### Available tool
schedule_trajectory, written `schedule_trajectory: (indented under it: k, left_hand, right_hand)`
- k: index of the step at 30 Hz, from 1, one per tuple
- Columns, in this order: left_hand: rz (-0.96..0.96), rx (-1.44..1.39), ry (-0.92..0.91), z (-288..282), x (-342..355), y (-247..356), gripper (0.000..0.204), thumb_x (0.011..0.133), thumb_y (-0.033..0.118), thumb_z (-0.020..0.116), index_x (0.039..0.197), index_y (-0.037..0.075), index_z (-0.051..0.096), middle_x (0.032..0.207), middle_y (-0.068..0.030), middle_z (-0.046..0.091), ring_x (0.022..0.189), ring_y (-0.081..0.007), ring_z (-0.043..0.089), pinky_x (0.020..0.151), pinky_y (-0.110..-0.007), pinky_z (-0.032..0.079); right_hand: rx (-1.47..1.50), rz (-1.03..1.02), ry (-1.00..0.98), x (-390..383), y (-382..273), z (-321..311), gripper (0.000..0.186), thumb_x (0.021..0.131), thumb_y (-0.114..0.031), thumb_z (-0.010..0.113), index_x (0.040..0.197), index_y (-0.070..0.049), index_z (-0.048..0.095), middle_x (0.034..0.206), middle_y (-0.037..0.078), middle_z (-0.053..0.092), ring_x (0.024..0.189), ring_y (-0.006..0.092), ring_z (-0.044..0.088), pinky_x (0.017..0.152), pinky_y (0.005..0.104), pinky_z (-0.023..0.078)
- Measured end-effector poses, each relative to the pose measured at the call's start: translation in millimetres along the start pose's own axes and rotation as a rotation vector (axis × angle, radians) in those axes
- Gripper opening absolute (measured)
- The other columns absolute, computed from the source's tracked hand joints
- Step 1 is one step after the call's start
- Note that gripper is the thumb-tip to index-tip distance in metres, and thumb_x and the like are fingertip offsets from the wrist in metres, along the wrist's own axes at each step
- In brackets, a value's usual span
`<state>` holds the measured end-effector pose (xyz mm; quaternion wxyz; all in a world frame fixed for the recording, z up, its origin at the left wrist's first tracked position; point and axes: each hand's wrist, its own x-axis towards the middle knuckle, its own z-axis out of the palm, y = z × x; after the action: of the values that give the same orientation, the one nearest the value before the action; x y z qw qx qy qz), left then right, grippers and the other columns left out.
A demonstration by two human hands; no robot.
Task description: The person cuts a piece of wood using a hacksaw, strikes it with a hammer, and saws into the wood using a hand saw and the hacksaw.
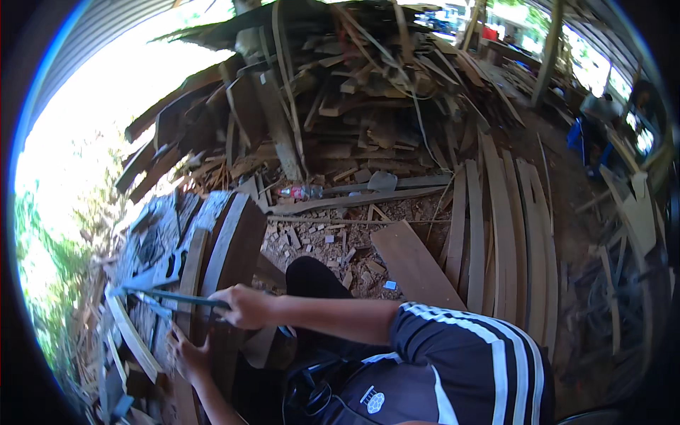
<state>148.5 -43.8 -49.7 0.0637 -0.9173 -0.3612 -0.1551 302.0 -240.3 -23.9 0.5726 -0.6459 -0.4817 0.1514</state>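
Note:
My right hand (pixel 246 307) is closed round the near end of a long, thin dark-green tool (pixel 177 296), whose exact kind I cannot make out. The tool reaches left across the workbench of thick timbers (pixel 230 241), with a bluish tip over its far left side. Below it, my left hand (pixel 189 356) lies on a narrow plank (pixel 185 400), thumb and fingers apart. A pale curved wood strip (pixel 133 338) sits just left of that hand. Past the tool lies a grey flat piece with a cut-out hole (pixel 168 270).
A high stack of rough boards (pixel 354 99) fills the background. Long planks (pixel 506 234) lie on the right, beside a wide brown board (pixel 418 258). Wood offcuts (pixel 319 237) and a plastic bottle (pixel 301 192) litter the ground. A post (pixel 549 53) stands at the far right.

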Motion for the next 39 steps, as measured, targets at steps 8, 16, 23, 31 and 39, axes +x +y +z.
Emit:
schedule_trajectory:
  k: [8,16,23,31,39]
  left_hand:
    - [0.016,0.026,0.014,-18,8,8,0.103,0.076,0.071,0.069,0.152,0.007,0.043,0.141,-0.0203,0.055,0.123,-0.0405,0.056,0.104,-0.051,0.045]
    - [0.037,0.025,0.038,-17,6,17,0.108,0.072,0.078,0.067,0.149,0.004,0.048,0.133,-0.0147,0.059,0.122,-0.0319,0.058,0.101,-0.047,0.047]
    - [0.028,0.007,0.012,-23,-8,9,0.107,0.073,0.075,0.070,0.150,0.005,0.047,0.130,-0.0139,0.060,0.121,-0.0314,0.058,0.100,-0.049,0.047]
    - [0.032,0.020,0.000,-18,4,11,0.103,0.079,0.076,0.066,0.151,0.005,0.046,0.134,-0.0181,0.059,0.125,-0.0333,0.058,0.104,-0.049,0.048]
    - [0.019,-0.030,-0.097,-22,-6,6,0.103,0.079,0.076,0.066,0.151,0.006,0.046,0.135,-0.0179,0.057,0.128,-0.0333,0.055,0.108,-0.048,0.046]
  right_hand:
    - [0.011,0.318,-0.018,-89,-67,-86,0.027,0.096,-0.003,0.058,0.120,0.005,0.066,0.104,0.022,0.073,0.095,0.0273,0.072,0.084,0.0348,0.054]
    - [-0.223,-0.169,0.043,55,-20,21,0.019,0.097,-0.010,0.059,0.106,0.004,0.067,0.078,0.022,0.065,0.067,0.0233,0.061,0.067,0.0362,0.049]
    - [0.042,0.197,-0.014,-67,-53,-27,0.027,0.103,-0.008,0.056,0.126,0.001,0.065,0.063,0.000,0.054,0.051,0.0053,0.049,0.048,0.0258,0.039]
    - [-0.180,-0.200,0.088,31,-23,24,0.019,0.099,-0.011,0.058,0.101,0.006,0.066,0.060,0.007,0.054,0.055,0.0145,0.045,0.054,0.0344,0.040]
    - [-0.070,0.221,-0.028,-32,-70,-8,0.023,0.101,-0.008,0.054,0.114,0.006,0.066,0.067,0.003,0.054,0.064,0.0088,0.052,0.058,0.0289,0.042]
